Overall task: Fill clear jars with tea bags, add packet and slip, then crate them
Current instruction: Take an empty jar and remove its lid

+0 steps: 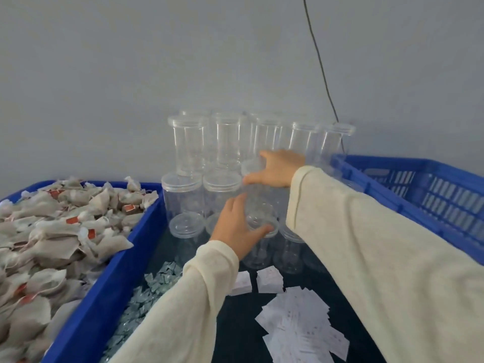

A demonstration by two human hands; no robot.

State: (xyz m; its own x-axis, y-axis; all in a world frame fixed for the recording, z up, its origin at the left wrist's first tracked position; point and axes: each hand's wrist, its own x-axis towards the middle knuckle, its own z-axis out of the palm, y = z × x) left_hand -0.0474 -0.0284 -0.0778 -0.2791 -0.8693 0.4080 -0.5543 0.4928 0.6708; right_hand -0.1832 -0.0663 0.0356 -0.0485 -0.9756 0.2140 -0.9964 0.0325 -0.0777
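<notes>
Several clear lidded jars (187, 145) stand stacked in tiers against the grey wall at the middle. My right hand (276, 167) grips the lid end of one clear jar (258, 195) in the middle tier. My left hand (239, 225) curls round that same jar lower down, thumb near a lid (263, 227) of the front row. Tea bags (52, 231) with red tags fill the blue tray (115, 271) at the left. Small grey-green packets (146, 292) lie heaped beside that tray. White paper slips (301, 326) lie scattered on the dark table.
An empty blue slatted crate (429, 195) stands at the right, partly behind my right sleeve. A black cable (320, 66) hangs down the wall behind the jars. Two neat piles of slips (269, 280) sit just before the front jars.
</notes>
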